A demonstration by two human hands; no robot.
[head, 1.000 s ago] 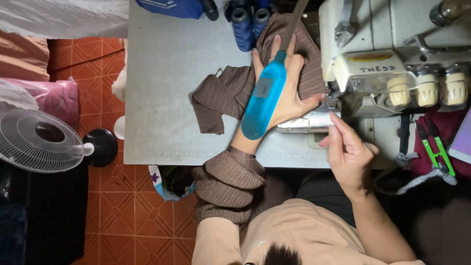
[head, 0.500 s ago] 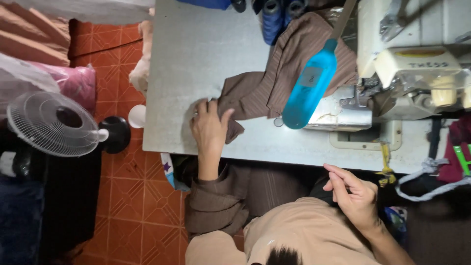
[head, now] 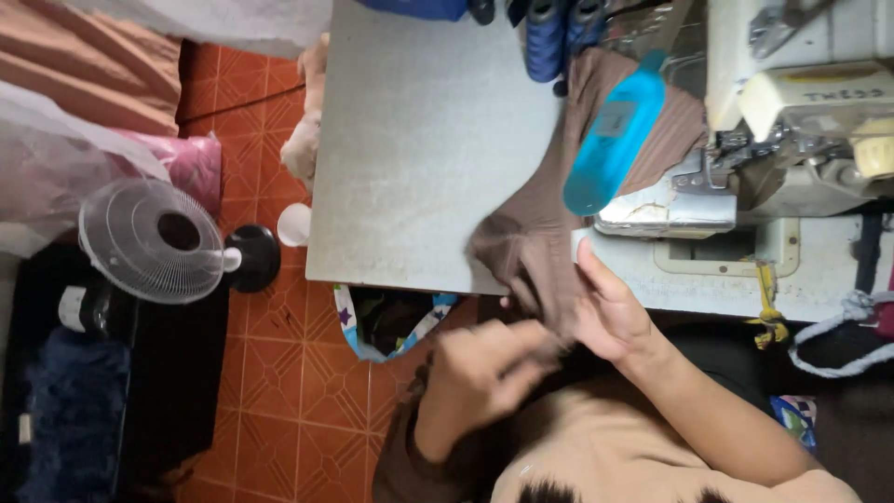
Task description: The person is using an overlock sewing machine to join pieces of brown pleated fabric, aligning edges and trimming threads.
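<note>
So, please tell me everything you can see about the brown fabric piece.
The brown ribbed fabric looks like soft knit. It lies crumpled across the grey table, from the sewing machine to the near edge. A blue oblong object rests on it. The left hand and the right hand both grip its lower end.

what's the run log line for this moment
left hand: gripping brown fabric at table edge | right hand: pinching fabric | blue tool: lying on fabric beside sewing machine
</note>
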